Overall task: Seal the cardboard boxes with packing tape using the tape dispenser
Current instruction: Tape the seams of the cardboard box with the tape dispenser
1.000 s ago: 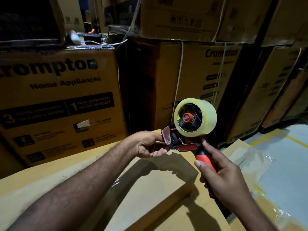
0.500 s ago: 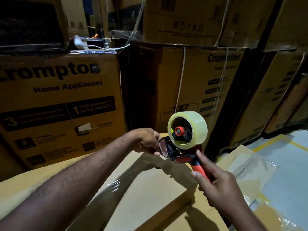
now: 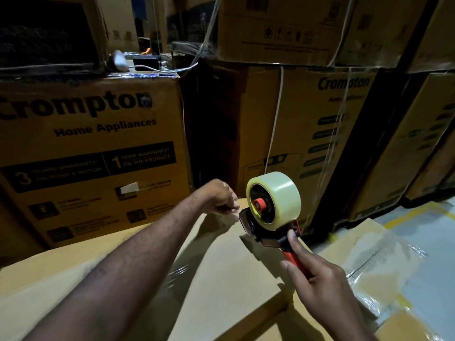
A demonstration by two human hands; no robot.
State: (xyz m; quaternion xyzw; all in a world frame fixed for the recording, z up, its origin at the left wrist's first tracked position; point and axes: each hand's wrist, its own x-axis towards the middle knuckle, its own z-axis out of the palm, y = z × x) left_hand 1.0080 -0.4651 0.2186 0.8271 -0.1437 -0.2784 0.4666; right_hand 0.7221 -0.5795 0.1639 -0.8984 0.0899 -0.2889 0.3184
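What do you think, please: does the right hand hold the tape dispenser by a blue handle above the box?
Not quite: the head view shows a red handle, not blue. The right hand does hold the tape dispenser by it above the box.

The whole view is covered by a dim, warm yellow cast. Deep black is found at 11 and 12 o'clock, between the stacked cartons (image 3: pixel 86 143). The brightest patch is seen at 4 o'clock on the pale floor (image 3: pixel 428 232), and glare is thrown off plastic wrap (image 3: pixel 384 264) beside it. Soft shadows of the forearm and tape dispenser (image 3: pixel 264 231) are cast on the cardboard box (image 3: pixel 221 279). The left hand (image 3: pixel 216 198) is smeared by motion blur. Carton edges are bowed near the borders.
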